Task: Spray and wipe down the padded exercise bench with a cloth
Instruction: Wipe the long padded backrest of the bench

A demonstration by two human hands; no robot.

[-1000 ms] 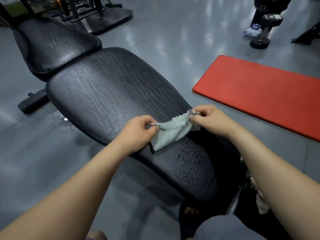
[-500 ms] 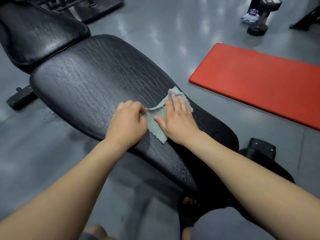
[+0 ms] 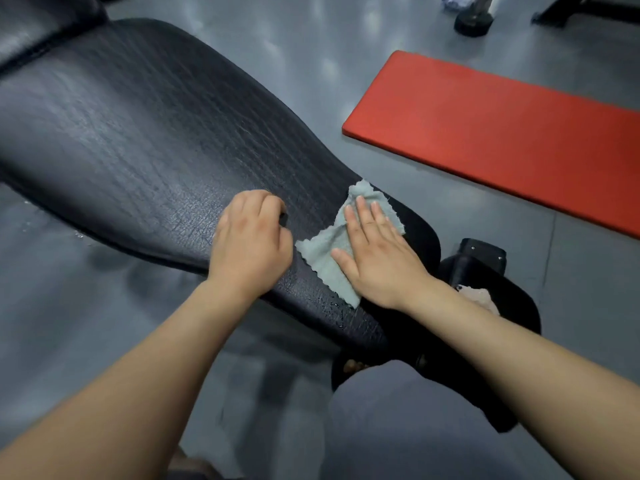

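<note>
The black padded bench [image 3: 138, 133] runs from the upper left down to the centre, its cracked vinyl shiny and with water droplets near its narrow near end. A pale green cloth [image 3: 320, 254] lies spread flat on that narrow end. My right hand [image 3: 374, 251] presses on the cloth with straight fingers. My left hand [image 3: 251, 240] rests on the pad just left of the cloth, fingers curled under, apart from the cloth and holding nothing I can see.
A red floor mat [image 3: 502, 133] lies on the grey floor to the right. A dumbbell [image 3: 472, 19] stands at the top right. A second black pad [image 3: 485, 282] sits below my right forearm. Water drops dot the floor at the left.
Both hands pinched the cloth stretched in the air, then laid it on the pad. The left hand has let go and sits apart; the right hand is flat on the cloth.
</note>
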